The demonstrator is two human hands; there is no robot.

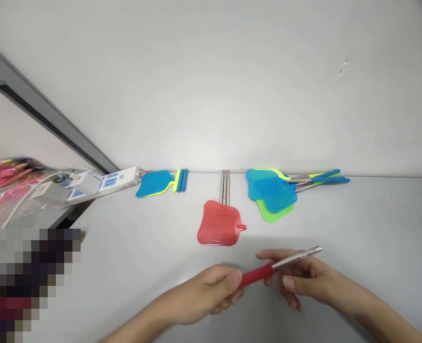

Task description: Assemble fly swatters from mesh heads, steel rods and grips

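Observation:
My left hand [211,293] is shut around the red grip of a telescopic metal swatter handle [289,260]. My right hand [296,281] holds the steel shaft of that handle between its fingers, and the shaft's tip sticks out to the upper right. Ahead of my hands, a red plastic mesh swatter head [218,224] lies flat beside a few steel rods [224,186]. A blue swatter head [153,184] lies further left, next to blue and yellow grips [181,180]. Overlapping blue and green swatters [268,193] lie to the right, their handles pointing right.
A white power strip [107,183] with plugs and a cable sits beyond the table's left corner, next to crinkled pink plastic [6,178]. A white wall rises behind the table, and a grey metal beam [42,105] crosses the upper left. The lower left is pixelated.

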